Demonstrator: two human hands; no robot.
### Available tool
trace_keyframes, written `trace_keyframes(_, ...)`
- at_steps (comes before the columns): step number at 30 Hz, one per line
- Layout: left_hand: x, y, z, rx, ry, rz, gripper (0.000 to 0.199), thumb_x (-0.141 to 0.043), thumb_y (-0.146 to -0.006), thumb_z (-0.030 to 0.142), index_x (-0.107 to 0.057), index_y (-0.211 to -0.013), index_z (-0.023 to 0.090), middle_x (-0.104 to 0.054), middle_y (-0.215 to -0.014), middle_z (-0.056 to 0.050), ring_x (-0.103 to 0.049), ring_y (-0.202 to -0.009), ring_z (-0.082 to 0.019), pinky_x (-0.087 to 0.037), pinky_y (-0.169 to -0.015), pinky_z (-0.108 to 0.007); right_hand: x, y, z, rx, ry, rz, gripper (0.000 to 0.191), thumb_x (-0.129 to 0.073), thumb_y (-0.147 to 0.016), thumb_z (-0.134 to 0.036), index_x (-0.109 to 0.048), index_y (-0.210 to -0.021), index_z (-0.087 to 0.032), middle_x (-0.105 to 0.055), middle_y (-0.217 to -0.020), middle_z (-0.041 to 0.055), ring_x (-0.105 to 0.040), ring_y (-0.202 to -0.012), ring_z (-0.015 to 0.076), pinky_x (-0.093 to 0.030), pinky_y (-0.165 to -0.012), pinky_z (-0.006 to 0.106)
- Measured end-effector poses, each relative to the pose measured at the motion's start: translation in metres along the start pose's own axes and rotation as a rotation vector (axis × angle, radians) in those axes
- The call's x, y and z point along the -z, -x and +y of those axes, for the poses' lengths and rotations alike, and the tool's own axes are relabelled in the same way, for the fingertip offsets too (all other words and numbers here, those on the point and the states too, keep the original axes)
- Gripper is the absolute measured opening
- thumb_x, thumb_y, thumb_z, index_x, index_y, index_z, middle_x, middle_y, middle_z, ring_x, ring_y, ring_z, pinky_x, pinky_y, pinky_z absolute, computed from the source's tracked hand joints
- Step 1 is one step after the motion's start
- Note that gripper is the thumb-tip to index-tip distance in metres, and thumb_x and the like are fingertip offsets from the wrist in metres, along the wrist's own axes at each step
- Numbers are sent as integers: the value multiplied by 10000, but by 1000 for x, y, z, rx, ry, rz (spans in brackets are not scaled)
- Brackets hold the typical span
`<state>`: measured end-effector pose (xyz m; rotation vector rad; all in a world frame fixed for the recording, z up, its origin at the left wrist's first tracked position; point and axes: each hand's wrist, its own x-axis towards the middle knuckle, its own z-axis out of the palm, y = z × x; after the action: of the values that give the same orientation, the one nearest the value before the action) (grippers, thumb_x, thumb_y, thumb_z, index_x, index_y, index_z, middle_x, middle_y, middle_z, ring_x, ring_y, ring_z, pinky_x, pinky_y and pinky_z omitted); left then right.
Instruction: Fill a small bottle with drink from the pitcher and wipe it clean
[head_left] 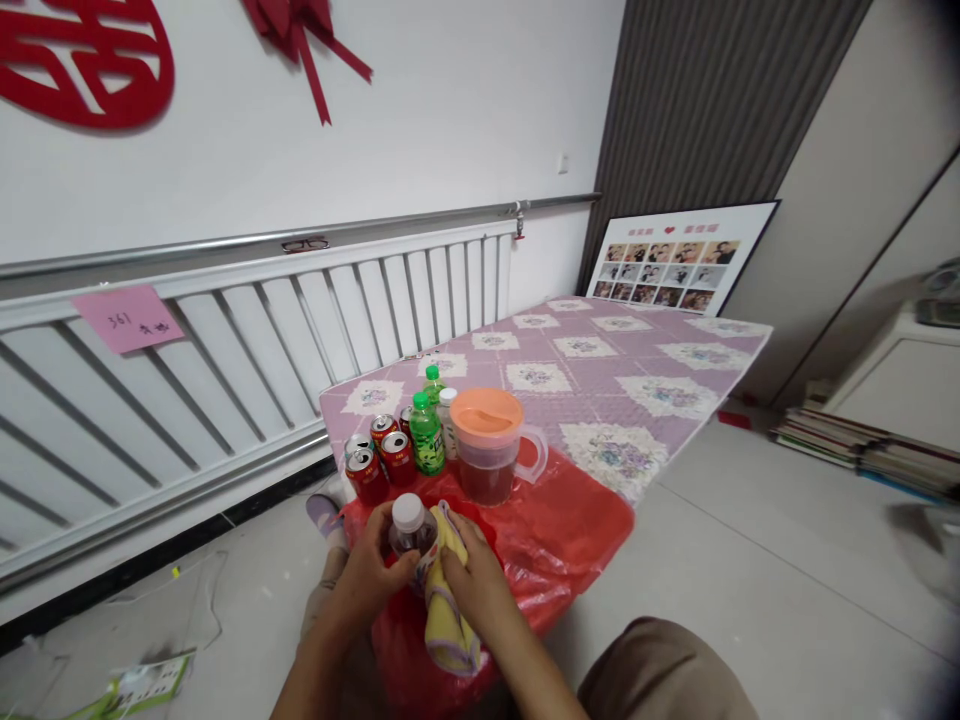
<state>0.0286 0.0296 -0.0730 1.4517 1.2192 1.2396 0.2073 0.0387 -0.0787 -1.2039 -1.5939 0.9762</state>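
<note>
My left hand (379,563) is wrapped round a clear plastic bottle (407,530) with a white cap and dark liquid inside. Against the bottle's right side, my right hand (474,568) grips a yellow cloth (448,625) with a purple edge; its lower end hangs down. Both are over a table end covered with red plastic film (551,530). Just beyond stands a clear pitcher (486,470) with an orange lid and brown liquid. To its left are a green bottle (427,440), a white-capped bottle (448,415) and several red cans (397,458).
A purple floral cloth (536,377) covers the rest of the table. A white radiator (292,330) runs along the wall at left. A framed photo board (675,265) leans at the back. My knee (660,670) is at lower right.
</note>
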Motion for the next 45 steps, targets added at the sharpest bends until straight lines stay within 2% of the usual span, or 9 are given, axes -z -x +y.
trace_keyframes(7, -1, 0, 0, -4, 26, -21, 573, -674, -756, 186, -439, -1279, 188, -618, -1251, -113, -607, -1149, -277, -475, -1017, -428, 2, -2, -29, 168, 46, 58, 611, -495, -818, -190, -497, -1428, -160, -490, -1484, 128, -425, -1390, 263, -325, -1184, 481)
trace_keyframes(14, 5, -1, 7, 23, 10, -52, 587, -681, -733, 183, -508, -1294, 181, -639, -1276, -111, -592, -1195, -297, -453, -1058, -438, -2, 4, 4, -16, 103, -44, 595, -472, -818, -169, -516, -1403, -76, -554, -1404, 187, -508, -1328, 270, -366, -1158, 458)
trace_keyframes(19, 14, -5, 10, 32, -74, -80, 613, -670, -707, 174, -555, -1309, 191, -646, -1294, -102, -574, -1219, -315, -456, -1059, -455, 0, 9, 15, 23, 137, -20, 600, -481, -802, -143, -526, -1398, -102, -553, -1408, 175, -504, -1333, 265, -361, -1159, 476)
trace_keyframes(22, 10, -2, 12, 27, -145, -31, 619, -627, -715, 148, -542, -1327, 190, -601, -1343, -108, -534, -1269, -310, -429, -1083, -472, 4, 10, 10, 84, 157, 37, 598, -485, -810, -148, -518, -1406, -126, -553, -1409, 162, -507, -1328, 257, -382, -1148, 466)
trace_keyframes(26, -8, 6, 8, -19, -137, 131, 707, -688, -700, 189, -469, -1372, 197, -531, -1411, -123, -509, -1301, -307, -425, -1090, -466, 10, 16, -1, 227, 212, 105, 614, -487, -844, -162, -453, -1457, -171, -501, -1461, 142, -454, -1368, 260, -384, -1147, 484)
trace_keyframes(31, -20, 8, 2, 30, -91, 269, 598, -710, -707, 233, -508, -1267, 181, -638, -1235, -112, -645, -1083, -265, -501, -993, -447, 11, 23, -14, 342, 318, 36, 673, -501, -802, -92, -455, -1461, -224, -466, -1493, 107, -366, -1419, 281, -346, -1164, 531)
trace_keyframes(35, -12, 4, 6, 34, -36, 171, 571, -729, -695, 238, -537, -1230, 181, -666, -1206, -114, -642, -1109, -285, -507, -984, -449, 16, 9, -29, 316, 360, -38, 651, -500, -771, -58, -524, -1408, -190, -508, -1461, 109, -374, -1401, 288, -338, -1167, 535)
trace_keyframes(40, -1, 1, 13, 30, 53, 30, 560, -700, -738, 234, -510, -1261, 178, -640, -1269, -125, -630, -1146, -286, -501, -999, -443, 24, -29, -46, 341, 326, -152, 669, -476, -701, 3, -588, -1337, -168, -584, -1387, 95, -444, -1337, 235, -317, -1176, 451)
trace_keyframes(45, 2, 1, 13, 41, 71, -8, 573, -717, -736, 234, -503, -1265, 177, -636, -1277, -128, -606, -1182, -301, -483, -1019, -455, 27, -60, -49, 356, 297, -267, 540, -518, -754, -53, -660, -1252, -208, -678, -1282, 70, -574, -1213, 216, -412, -1089, 389)
